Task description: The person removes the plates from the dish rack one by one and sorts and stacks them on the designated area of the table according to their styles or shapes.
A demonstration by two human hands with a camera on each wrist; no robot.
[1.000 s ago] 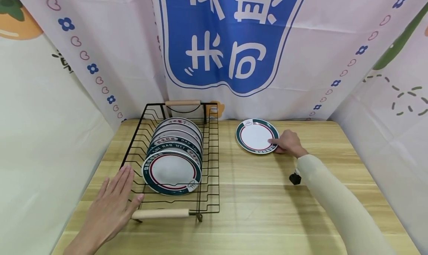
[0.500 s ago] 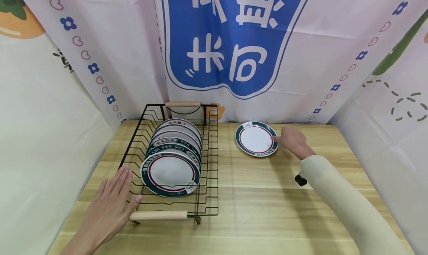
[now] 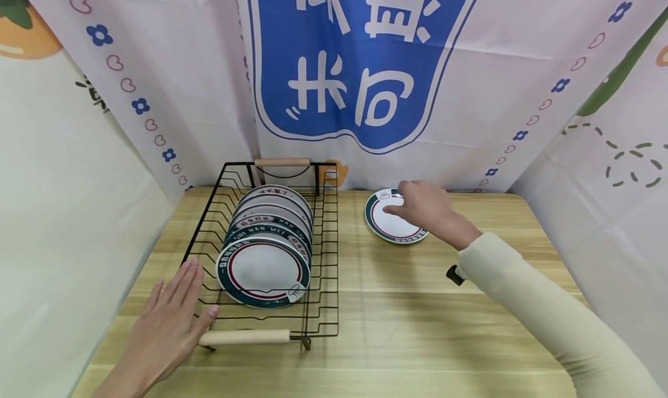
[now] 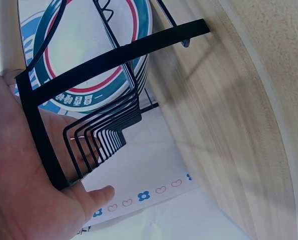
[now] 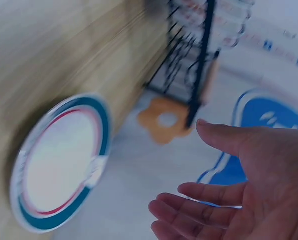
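Note:
A black wire dish rack with wooden handles stands on the left of the table, holding several plates that lean one behind another. My left hand rests with straight fingers on the rack's near left corner; the left wrist view shows its palm against the black frame. At the back right a single white plate with a green rim and red ring lies flat. Above that plate is my right hand, partly hiding it. The right wrist view shows the hand holding nothing, its fingers loosely extended and apart from the plate.
The wooden table runs back to a white curtain with a blue printed panel. White patterned cloth also hangs at the left and right sides. A small black object shows at my right sleeve.
My right hand has let go of the single plate's right edge, risen and moved left over it. That plate stays on the table. The left hand keeps its place on the rack.

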